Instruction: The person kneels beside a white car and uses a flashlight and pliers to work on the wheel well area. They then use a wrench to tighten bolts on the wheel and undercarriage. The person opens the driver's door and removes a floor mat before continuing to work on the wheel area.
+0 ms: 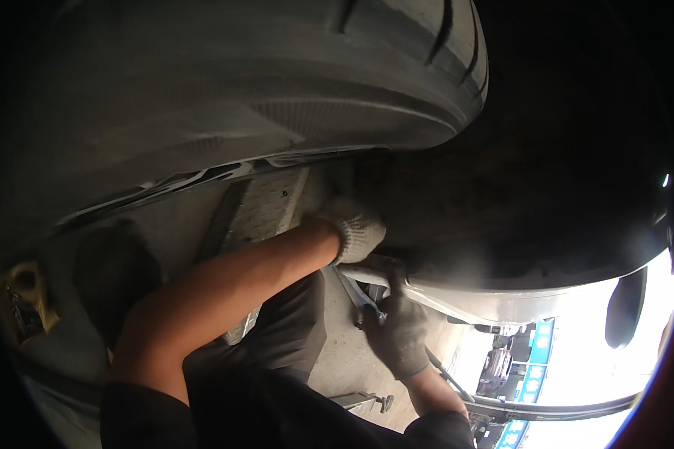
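My left hand (357,229), in a grey knit glove, reaches to the dark edge of the wheel arch beneath the tyre (337,82). Its fingers are lost in shadow. Lower and to the right is my right hand (401,333), also gloved, at the pale lower edge of the car body (472,299). One finger points up against that edge and the thumb bends in on the left. A blue-grey narrow strip (358,294) runs from near my left wrist down to the right thumb; its kind is unclear. What the right fingers close on is hidden.
The tyre fills the upper left above my arms. A metal ramp-like plate (266,202) lies behind my left forearm. On the floor at far left sits a yellowish open container (26,299) with dark contents. A metal bar (363,402) lies low in the middle. Dark bodywork covers the right.
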Available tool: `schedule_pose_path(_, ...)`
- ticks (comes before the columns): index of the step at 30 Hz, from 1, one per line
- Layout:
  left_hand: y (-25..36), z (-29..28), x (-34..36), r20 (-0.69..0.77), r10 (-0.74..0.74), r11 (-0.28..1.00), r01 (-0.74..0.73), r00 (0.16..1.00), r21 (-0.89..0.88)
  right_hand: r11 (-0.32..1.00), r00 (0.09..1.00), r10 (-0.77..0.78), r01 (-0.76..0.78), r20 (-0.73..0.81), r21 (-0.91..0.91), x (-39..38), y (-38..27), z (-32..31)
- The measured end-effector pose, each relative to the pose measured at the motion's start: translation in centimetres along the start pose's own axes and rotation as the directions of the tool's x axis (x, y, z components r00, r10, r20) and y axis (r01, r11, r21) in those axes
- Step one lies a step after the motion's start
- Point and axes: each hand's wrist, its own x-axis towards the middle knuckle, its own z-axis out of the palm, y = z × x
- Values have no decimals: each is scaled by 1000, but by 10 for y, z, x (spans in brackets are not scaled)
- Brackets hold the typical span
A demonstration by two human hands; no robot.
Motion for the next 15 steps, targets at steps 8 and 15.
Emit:
schedule_pose_path(8,2,-34,13,-78,-201,979,202,977,7,948,941,312,-301,130,-101,35,-7,2)
schedule_pose_path(15,-9,-22,18,86,-96,995,93,992,28,963,958,267,-261,102,-74,14,7,12)
